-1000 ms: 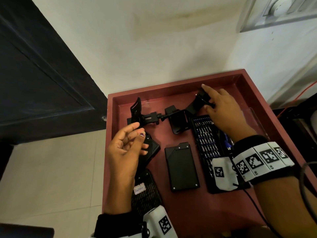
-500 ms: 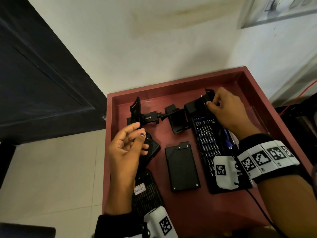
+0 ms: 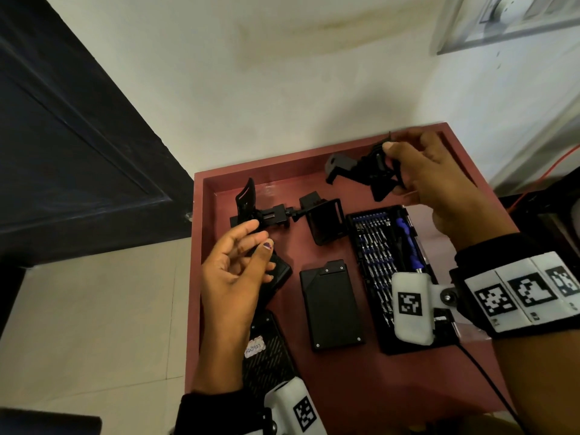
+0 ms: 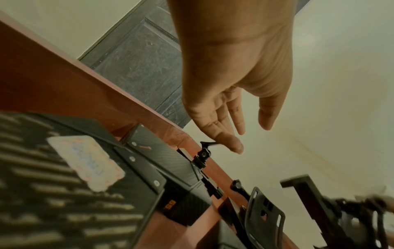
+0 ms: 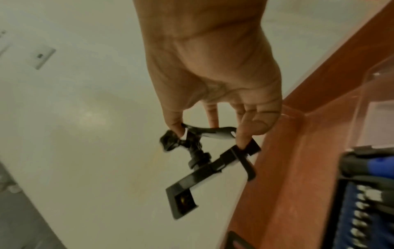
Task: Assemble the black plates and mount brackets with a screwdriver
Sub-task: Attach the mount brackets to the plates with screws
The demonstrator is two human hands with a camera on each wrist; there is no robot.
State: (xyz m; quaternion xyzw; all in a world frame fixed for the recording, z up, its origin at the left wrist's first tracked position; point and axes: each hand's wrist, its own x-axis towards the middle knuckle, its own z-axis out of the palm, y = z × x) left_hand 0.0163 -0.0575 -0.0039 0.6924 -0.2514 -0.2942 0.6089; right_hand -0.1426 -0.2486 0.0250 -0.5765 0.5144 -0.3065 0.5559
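Right hand (image 3: pixel 436 183) pinches a black mount bracket (image 3: pixel 361 169) between thumb and fingertips, holding it raised above the far right corner of the red table (image 3: pixel 408 387), just beyond the open screwdriver bit case (image 3: pixel 386 255). Left hand (image 3: pixel 235 271) hovers empty, fingers loose and slightly spread, over a black plate (image 3: pixel 279 274) near the table's left edge. Second mount bracket (image 3: pixel 282 215) lies along the far side; another black plate (image 3: pixel 331 306) lies flat mid-table.
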